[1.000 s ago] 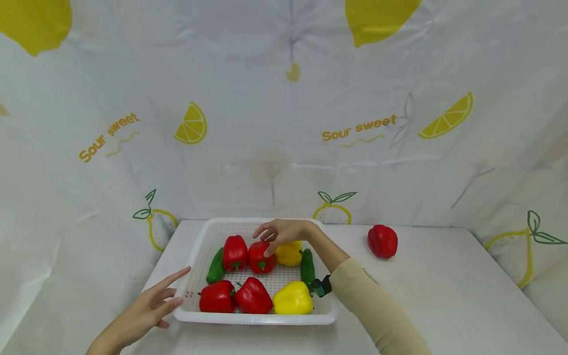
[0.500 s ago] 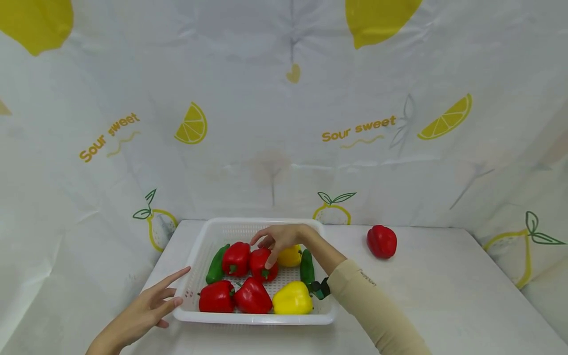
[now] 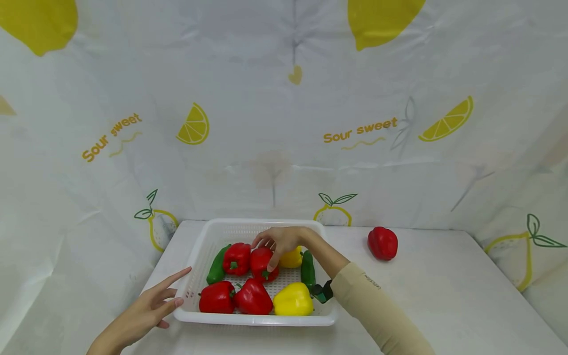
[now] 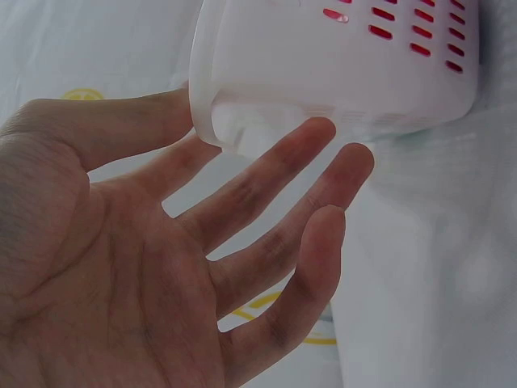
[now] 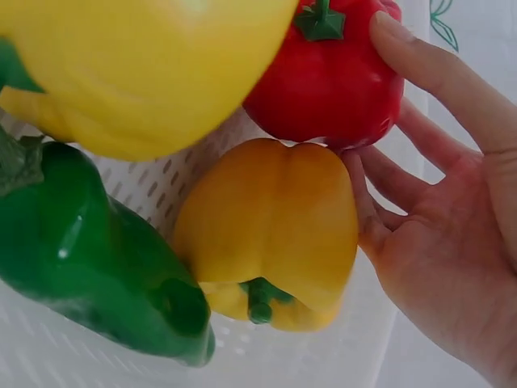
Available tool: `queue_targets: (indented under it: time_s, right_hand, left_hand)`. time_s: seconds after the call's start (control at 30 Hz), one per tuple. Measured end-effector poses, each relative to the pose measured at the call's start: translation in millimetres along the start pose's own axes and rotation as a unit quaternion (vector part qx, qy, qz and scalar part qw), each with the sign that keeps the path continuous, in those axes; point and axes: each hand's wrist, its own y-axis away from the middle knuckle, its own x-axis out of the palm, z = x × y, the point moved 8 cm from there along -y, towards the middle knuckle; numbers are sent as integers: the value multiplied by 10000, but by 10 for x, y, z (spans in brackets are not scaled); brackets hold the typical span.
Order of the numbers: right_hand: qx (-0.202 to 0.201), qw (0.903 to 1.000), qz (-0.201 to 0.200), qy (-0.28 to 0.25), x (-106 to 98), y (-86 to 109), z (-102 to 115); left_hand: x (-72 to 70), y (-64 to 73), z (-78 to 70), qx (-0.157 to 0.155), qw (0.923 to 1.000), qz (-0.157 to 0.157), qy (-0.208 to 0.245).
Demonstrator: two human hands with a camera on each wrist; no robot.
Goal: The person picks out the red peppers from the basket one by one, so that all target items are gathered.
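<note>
A white perforated basket [image 3: 255, 320] holds red, yellow and green peppers. My right hand [image 3: 282, 240] reaches in from the right and grips the middle red bell pepper [image 3: 262, 264], its thumb near the green stem and its fingers behind. In the right wrist view, that red pepper [image 5: 331, 81] touches the thumb and fingertips, beside an orange-yellow pepper [image 5: 271, 226]. My left hand [image 3: 141, 313] is at the basket's left side, fingers extended. Thumb and index finger touch the rim [image 4: 203, 81] in the left wrist view, the other fingers spread below.
Another red bell pepper [image 3: 382, 243] lies on the white table [image 3: 426, 296] to the right. Inside the basket are a red pepper [image 3: 237, 258], a bright yellow pepper [image 3: 293, 299] and long green peppers [image 3: 217, 265] at both sides. A lemon-printed sheet [image 3: 266, 123] hangs behind.
The middle red pepper and the red one left of it have moved toward the basket's front. My right hand has come slightly lower with them. The left hand keeps its place.
</note>
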Motion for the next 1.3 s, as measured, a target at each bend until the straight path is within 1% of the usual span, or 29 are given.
queue_targets:
  time_s: [0.1,0.27,0.43,0.57,0.7,0.8,0.97,1.2,1.3]
  right_hand:
    - [-114,9999,-37,-20,-31,25,30]
    - [-294,9989,-73,-361,-98,95,83]
    - [-442,9977,-202,-474,-186,177,112]
    - [-460,9969,-410,-497,-255,251,106]
    - [-507,9946,-606,-668,-334,354,134]
    - [-601,9912,-614,-1002,-383,446,165]
    - [-788,9821,-565,-1613,-450,574,173]
    - [-1098,9723,-831,-1891,-571,735,134]
    - [-1280,9673,-886,-2002,-613,820,134]
  left_hand:
    - [3,1,1,17,10000,20,-3]
    - [3,6,-5,112,9999,4,-76]
    - [2,2,12,7,10000,-15,-60]
    - [0,-2,27,-72,10000,-17,-58]
    - [-1,-4,32,-91,9999,-29,-64]
    - [1,-5,29,-112,9999,-46,-68]
    - [6,-8,18,-90,9999,-39,-70]
    - [1,-6,31,-137,9998,-106,-110]
    - [0,-3,29,-123,9998,-115,-137]
